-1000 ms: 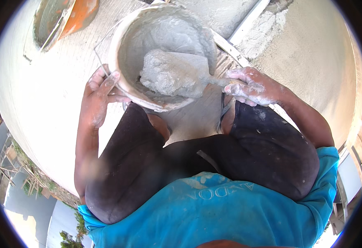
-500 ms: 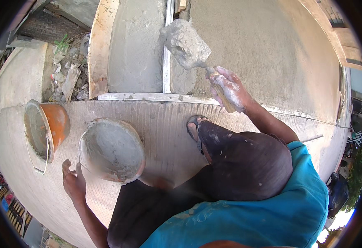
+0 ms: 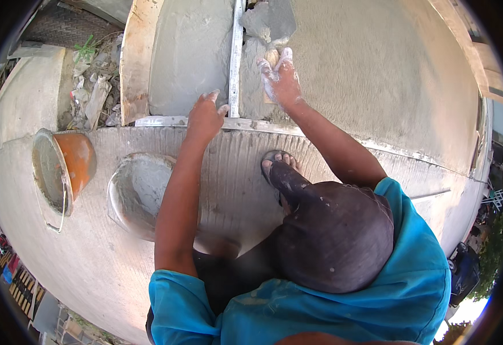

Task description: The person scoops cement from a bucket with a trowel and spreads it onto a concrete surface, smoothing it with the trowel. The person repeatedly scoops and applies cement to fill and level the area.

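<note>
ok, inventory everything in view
trowel: 1, grey, top centre
bars: 2, whitish, upper centre
cement areas: 2, grey, beside bars
orange bucket: 1, left
whitish bucket: 1, centre left
boards: 2+, tan, upper left, right
rubble: 1, grey, upper left
rod: 1, grey, right
floor: 1, grey, under buckets
far clutter: uncountable, mixed, edges
sandal: 1, black, centre
trousers: 1, dark, centre
shirt: 1, blue, bottom
left hand: 1, by bars
right hand: 1, on trowel
</note>
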Demonstrator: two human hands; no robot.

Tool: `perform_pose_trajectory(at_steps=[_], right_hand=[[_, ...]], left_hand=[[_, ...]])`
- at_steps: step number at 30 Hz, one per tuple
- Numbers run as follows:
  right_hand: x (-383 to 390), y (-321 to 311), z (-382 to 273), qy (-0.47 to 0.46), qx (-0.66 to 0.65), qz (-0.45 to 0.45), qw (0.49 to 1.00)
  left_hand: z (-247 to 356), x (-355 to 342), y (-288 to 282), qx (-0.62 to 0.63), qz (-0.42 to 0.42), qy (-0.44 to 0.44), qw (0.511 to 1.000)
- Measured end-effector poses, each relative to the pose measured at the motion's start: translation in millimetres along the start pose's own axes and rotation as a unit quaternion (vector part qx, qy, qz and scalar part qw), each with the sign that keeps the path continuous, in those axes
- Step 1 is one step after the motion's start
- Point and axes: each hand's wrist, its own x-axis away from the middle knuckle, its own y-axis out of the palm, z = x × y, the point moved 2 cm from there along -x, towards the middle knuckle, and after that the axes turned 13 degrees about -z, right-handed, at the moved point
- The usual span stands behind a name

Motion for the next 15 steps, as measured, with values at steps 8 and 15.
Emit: perform_pose_trajectory(at_steps=[8, 15], right_hand=[[0.9, -12.9, 4.6, -0.007, 0.063, -0.013, 0.998], [13.0, -92.4, -5.8, 0.0, 0.05, -0.096, 0.994]], left_hand=[[16.4, -22.5, 6.4, 0.018, 0.006, 0.0, 1.0], [2.4, -32.2, 12.6, -0.009, 0.038, 0.017, 0.999]])
